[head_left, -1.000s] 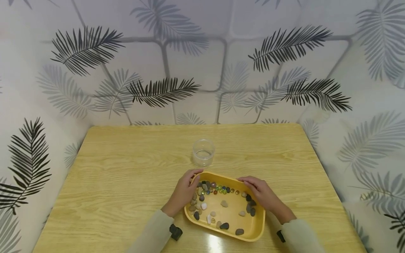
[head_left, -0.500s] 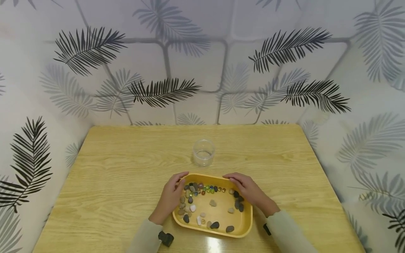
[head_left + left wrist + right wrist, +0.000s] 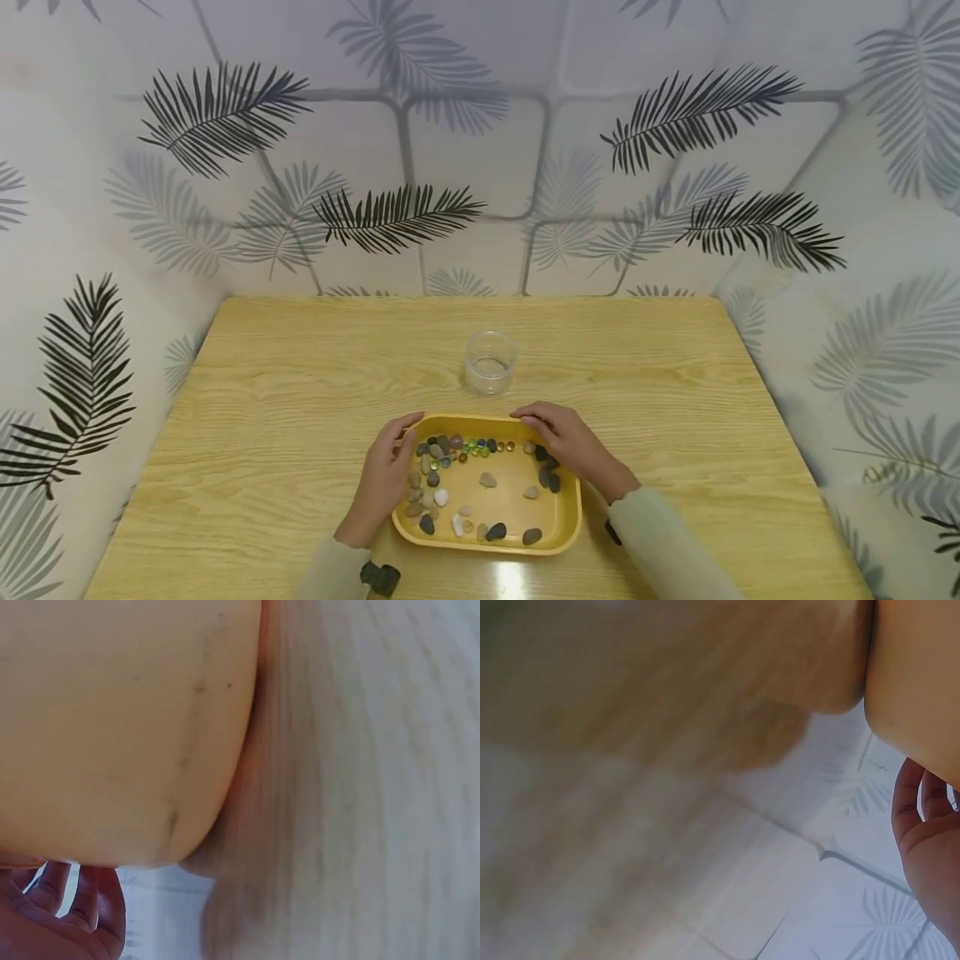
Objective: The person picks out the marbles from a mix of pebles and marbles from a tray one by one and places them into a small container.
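Note:
A shallow yellow plastic tray (image 3: 487, 549) lies on the table near its front edge, between both hands. My left hand (image 3: 384, 475) grips its far left corner, thumb over the rim and fingers around the outside. On the far right part of the rim, my right hand (image 3: 573, 442) holds in a similar way. Inside are grey, tan, white and black pebbles (image 3: 497, 532), mostly along the walls, with shiny glass beads (image 3: 475, 451) along the far side. Both wrist views show the tray's outer wall (image 3: 112, 735) with fingers curled behind it.
Beyond the tray stands a clear round container (image 3: 491, 363), a small gap from its far rim. The wooden table (image 3: 300, 375) meets a leaf-patterned wall covering (image 3: 487, 150) at the back and sides.
Both hands have slid the tray to the left and turned it slightly, so its long sides now run nearly level with the table's edge. The clear container stays where it was.

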Demonstrator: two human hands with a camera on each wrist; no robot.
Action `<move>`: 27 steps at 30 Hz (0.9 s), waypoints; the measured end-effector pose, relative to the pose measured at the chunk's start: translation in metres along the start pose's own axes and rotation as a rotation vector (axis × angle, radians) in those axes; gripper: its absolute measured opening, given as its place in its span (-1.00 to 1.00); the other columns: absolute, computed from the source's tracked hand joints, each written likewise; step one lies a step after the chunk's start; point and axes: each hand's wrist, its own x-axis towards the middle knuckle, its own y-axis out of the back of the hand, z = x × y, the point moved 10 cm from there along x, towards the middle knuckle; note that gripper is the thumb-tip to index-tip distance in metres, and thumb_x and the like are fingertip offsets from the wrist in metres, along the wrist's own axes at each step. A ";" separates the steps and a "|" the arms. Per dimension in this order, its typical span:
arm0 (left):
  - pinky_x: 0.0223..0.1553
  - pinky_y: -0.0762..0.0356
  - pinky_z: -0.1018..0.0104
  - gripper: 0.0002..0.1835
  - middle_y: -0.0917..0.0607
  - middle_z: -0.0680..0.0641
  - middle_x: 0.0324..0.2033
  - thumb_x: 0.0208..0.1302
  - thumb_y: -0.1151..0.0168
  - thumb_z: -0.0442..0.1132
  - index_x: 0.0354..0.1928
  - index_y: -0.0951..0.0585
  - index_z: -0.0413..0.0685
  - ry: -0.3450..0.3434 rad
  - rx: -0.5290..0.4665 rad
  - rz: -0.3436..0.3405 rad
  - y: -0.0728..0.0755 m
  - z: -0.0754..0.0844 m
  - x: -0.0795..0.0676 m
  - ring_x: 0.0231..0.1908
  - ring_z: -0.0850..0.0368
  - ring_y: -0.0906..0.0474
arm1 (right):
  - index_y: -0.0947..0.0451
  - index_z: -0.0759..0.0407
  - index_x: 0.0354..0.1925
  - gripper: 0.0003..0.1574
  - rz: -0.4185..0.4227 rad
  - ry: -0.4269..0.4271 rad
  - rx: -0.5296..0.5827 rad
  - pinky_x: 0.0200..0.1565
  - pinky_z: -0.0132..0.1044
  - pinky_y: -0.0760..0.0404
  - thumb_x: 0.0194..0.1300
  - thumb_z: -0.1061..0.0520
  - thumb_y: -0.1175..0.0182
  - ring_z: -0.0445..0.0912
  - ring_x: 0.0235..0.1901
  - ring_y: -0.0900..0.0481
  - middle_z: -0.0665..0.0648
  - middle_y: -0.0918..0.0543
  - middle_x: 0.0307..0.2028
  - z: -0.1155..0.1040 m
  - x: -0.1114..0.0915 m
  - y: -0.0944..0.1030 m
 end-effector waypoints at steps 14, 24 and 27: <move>-0.32 -0.46 0.38 -0.68 -0.51 -0.02 0.02 0.44 0.07 -0.26 0.17 -0.46 -0.04 -0.014 0.040 0.063 0.006 -0.035 0.004 -0.15 0.03 -0.44 | -0.61 -0.09 -0.07 -0.74 0.036 0.034 -0.137 -0.07 -0.29 -0.52 0.40 -0.01 -0.01 -0.26 -0.09 -0.55 -0.17 -0.62 -0.13 -0.003 0.018 -0.003; -0.19 -0.44 0.28 -0.69 -0.50 0.02 0.05 0.44 0.07 -0.29 0.16 -0.47 -0.01 0.026 0.030 0.084 0.003 -0.034 0.008 -0.07 0.05 -0.45 | -0.61 -0.06 -0.09 -0.74 0.013 0.047 -0.141 -0.09 -0.27 -0.53 0.40 0.00 0.00 -0.25 -0.13 -0.56 -0.15 -0.63 -0.14 -0.003 0.024 0.002; -0.19 -0.43 0.26 -0.69 -0.50 0.00 0.05 0.44 0.07 -0.28 0.16 -0.47 0.00 0.033 0.027 0.095 0.004 -0.035 0.009 -0.08 0.03 -0.45 | -0.61 -0.06 -0.09 -0.73 0.005 0.048 -0.151 -0.11 -0.29 -0.53 0.40 -0.02 0.00 -0.27 -0.14 -0.56 -0.15 -0.63 -0.15 0.000 0.028 0.002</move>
